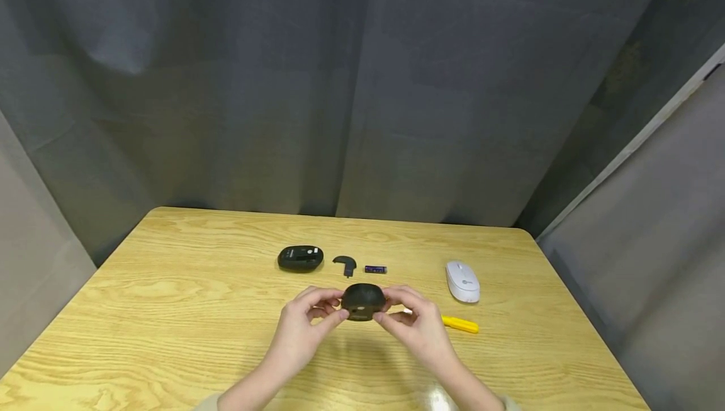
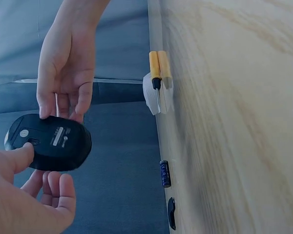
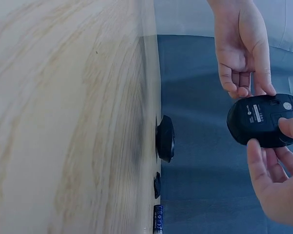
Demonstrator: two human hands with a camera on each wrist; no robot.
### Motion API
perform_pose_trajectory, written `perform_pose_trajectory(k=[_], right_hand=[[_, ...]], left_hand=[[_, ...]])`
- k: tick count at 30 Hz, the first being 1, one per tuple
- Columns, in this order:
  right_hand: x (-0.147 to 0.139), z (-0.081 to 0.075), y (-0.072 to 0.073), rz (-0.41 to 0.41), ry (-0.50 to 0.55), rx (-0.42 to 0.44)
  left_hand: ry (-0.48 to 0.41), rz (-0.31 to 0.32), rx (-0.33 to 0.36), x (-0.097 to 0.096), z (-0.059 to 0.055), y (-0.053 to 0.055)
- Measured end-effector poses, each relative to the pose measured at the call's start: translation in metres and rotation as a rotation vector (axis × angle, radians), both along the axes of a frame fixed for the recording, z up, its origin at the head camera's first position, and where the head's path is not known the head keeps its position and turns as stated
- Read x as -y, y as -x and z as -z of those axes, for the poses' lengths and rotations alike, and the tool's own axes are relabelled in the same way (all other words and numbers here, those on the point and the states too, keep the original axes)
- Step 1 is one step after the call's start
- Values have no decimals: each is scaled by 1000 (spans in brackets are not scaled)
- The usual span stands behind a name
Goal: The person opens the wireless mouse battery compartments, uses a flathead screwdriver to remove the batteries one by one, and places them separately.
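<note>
Both hands hold a black computer mouse (image 1: pixel 363 301) above the table, one at each end. Its underside, with a label, a round pale sticker and a small switch, shows in both wrist views. My left hand (image 1: pixel 303 329) pinches one side, its thumb on the underside beside the switch in the left wrist view. The right hand (image 1: pixel 418 329) grips the opposite side between thumb and fingers. Behind them lie a black battery cover (image 1: pixel 348 265) and a blue battery (image 1: pixel 376 269). A second black mouse (image 1: pixel 300 260) rests upside down, its battery compartment uncovered.
A white mouse (image 1: pixel 462 282) sits at the right of the wooden table (image 1: pixel 170 323). Nearer, a screwdriver (image 1: pixel 460 324) with a yellow handle lies partly hidden behind the right hand. Grey curtains (image 1: pixel 351 84) hang past the table's far edge.
</note>
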State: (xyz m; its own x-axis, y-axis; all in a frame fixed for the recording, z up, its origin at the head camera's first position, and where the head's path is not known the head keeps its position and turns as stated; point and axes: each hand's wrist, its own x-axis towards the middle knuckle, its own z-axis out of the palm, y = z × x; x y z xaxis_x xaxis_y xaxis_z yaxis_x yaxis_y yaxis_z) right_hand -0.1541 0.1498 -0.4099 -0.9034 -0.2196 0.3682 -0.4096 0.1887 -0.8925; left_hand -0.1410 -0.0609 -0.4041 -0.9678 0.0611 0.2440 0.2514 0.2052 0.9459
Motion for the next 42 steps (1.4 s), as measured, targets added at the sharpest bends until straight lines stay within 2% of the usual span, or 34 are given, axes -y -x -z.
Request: perform_pose_trajectory(k=[9, 14, 18, 23, 27, 33, 42], right_hand=[[2, -8, -6, 28, 15, 153], [3, -7, -6, -1, 26, 134], [3, -5, -5, -32, 26, 117], [3, -4, -6, -39, 11, 149], [5, -3, -7, -29, -13, 204], [8, -2, -9, 4, -39, 302], [9, 3, -10, -22, -15, 442]], left_hand=[[16, 38, 75, 4, -4, 0], [38, 76, 138, 7, -5, 0], [44, 102, 160, 9, -4, 1], [-14, 173, 195, 10, -1, 2], [-51, 223, 193, 10, 1, 2], [-105, 268, 194, 10, 3, 0], [-221, 308, 292, 11, 6, -1]])
